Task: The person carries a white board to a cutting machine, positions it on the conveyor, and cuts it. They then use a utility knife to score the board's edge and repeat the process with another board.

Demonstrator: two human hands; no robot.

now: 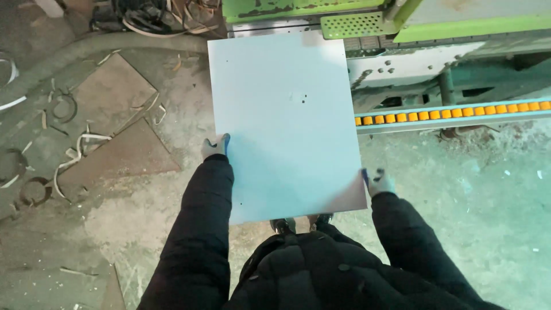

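A large pale rectangular panel (pixel 285 120) is held flat in front of me, its far end reaching the green machine (pixel 298 11). My left hand (pixel 215 146), in a grey glove with blue palm, grips the panel's left edge. My right hand (pixel 379 182), gloved the same way, grips the right edge near the near corner. Both arms wear black padded sleeves. A few small holes dot the panel's face. My shoes show just under its near edge.
A roller rail with orange wheels (pixel 453 112) runs right from the machine. Brown board offcuts (pixel 117 149) and curled edge-band strips (pixel 74 155) litter the concrete floor at left. A thick hose (pixel 86 49) and cables lie at the upper left.
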